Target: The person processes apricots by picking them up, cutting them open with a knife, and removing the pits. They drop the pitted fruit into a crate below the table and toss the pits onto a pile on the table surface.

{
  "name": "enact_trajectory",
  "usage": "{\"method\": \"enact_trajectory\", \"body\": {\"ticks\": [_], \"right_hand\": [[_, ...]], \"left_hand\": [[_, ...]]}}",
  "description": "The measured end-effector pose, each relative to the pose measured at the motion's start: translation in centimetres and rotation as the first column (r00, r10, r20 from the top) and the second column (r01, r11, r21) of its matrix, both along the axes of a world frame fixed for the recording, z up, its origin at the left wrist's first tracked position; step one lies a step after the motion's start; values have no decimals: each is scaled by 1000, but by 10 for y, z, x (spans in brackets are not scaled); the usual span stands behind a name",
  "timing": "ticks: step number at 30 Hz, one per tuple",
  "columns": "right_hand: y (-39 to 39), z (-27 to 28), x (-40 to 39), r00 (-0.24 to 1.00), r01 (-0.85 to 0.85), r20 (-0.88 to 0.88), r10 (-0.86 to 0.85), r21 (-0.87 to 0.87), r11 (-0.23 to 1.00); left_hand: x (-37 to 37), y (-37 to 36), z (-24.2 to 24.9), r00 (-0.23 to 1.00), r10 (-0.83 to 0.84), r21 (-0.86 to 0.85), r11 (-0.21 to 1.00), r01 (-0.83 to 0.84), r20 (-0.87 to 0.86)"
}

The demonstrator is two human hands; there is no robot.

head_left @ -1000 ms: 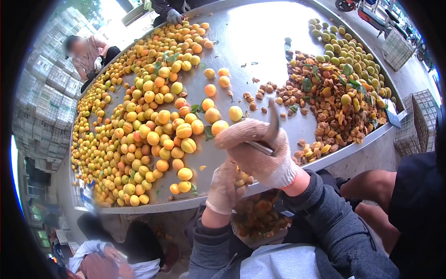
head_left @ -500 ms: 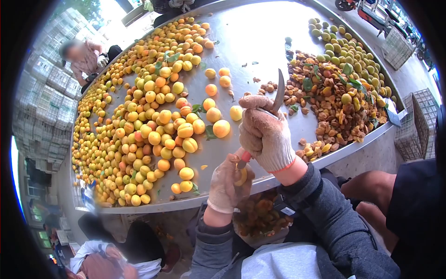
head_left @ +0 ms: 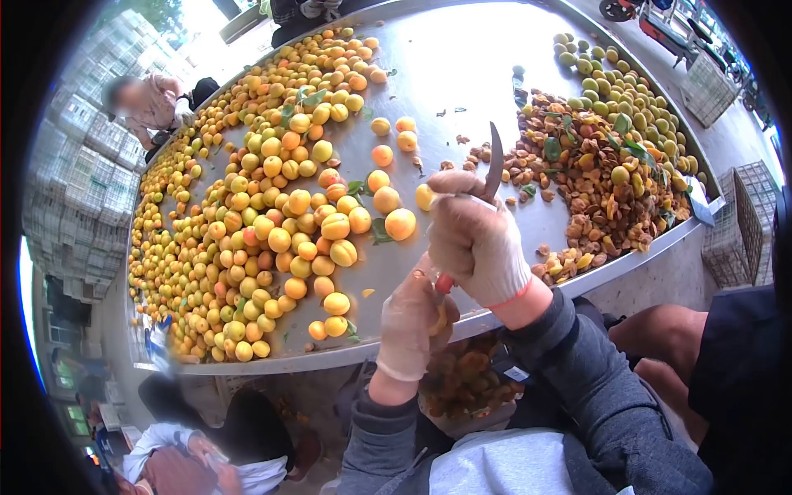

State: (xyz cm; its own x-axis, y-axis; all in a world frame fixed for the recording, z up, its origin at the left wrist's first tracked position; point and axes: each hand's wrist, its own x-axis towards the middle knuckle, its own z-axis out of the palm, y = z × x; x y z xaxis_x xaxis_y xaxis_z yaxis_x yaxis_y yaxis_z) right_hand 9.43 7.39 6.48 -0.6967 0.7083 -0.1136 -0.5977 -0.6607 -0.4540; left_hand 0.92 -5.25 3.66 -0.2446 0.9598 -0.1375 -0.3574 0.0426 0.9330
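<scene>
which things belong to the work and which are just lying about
Likely in use:
curved metal knife, in white-gloved right hand
round yellow-orange fruit
shiny metal table

Apparently lying about:
small green leaves
pale latticed crates

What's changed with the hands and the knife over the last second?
The right hand has rolled upright from leaning over the left hand, so the knife points up and its red handle end now shows below the fist. A co-worker's gloved hand drew back from the fruit. The right hand's hold and the fruit pile look unchanged.
</scene>
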Motion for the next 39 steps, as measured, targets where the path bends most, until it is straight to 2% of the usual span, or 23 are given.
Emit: {"method": "enact_trajectory", "body": {"ticks": [2,3,5,7,10,11,12,13,14,16,17,20,21,23,24,26,27,28,32,35,36,37,39], "right_hand": [[-10,13,2,991,-82,121,54,240,967],[-7,13,2,992,-106,87,90,200,974],[-2,5,-2,995,-99,2,99,89,991],[0,3,-1,992,-102,-83,99,-21,995],[-10,9,0,986,-166,-8,167,101,981],[-21,9,-10,999,7,27,-28,583,813],[-29,12,-12,996,1,57,-73,783,622],[-36,15,-14,989,17,43,-145,919,394],[-42,21,-12,989,-97,133,-69,921,377],[-53,29,-3,938,-315,328,-113,941,121],[-47,28,-2,937,-312,327,-120,942,126],[-27,16,-8,948,87,99,-301,831,549],[-10,25,2,907,82,205,-369,773,629],[0,17,11,861,-134,342,-376,867,481],[-4,11,11,828,-257,454,-328,828,498],[-13,3,12,671,-602,634,-385,769,216],[-18,-8,7,604,-699,626,-493,714,52],[-21,-12,6,601,-700,630,-492,712,55],[-30,-13,2,539,-791,640,-548,608,-67],[-27,-17,6,546,-691,546,-635,722,27],[-22,-8,10,511,-658,546,-664,745,107],[-15,-11,14,500,-608,504,-704,784,129],[-2,-12,23,488,-554,460,-742,820,144]], "left_hand": [[2,3,-5,996,77,-93,993,-73,40],[1,2,-3,996,76,-95,993,-72,38],[0,-1,3,940,22,-148,989,31,342],[3,-2,-6,957,73,-138,990,-35,282],[-2,-5,-26,974,145,-129,984,-123,172],[-1,-4,-27,980,160,-132,981,-144,120],[-2,-3,-27,984,172,-139,977,-163,53],[1,-3,-26,985,170,-144,975,-168,2],[1,-3,-25,984,171,-150,973,-178,-60],[4,-2,-24,972,187,-143,968,-207,-142],[3,-2,-24,963,207,-141,962,-232,-175],[-2,2,-23,937,294,-134,937,-322,-191],[-7,3,-23,937,331,-116,932,-343,-114],[-11,2,-20,939,288,68,950,-305,187],[-15,3,-20,959,278,54,960,-276,-56],[-22,7,-22,818,222,2,965,-261,-531],[-28,6,-28,576,241,126,965,-232,-781],[-34,6,-37,265,268,232,960,-159,-926],[-38,-1,-51,543,287,150,948,-281,-789],[-39,1,-52,675,344,141,931,-338,-653],[-40,3,-46,942,328,66,941,-332,74],[-41,4,-40,547,356,-99,892,-442,758],[-40,0,-34,579,347,-88,900,-427,738]]}}
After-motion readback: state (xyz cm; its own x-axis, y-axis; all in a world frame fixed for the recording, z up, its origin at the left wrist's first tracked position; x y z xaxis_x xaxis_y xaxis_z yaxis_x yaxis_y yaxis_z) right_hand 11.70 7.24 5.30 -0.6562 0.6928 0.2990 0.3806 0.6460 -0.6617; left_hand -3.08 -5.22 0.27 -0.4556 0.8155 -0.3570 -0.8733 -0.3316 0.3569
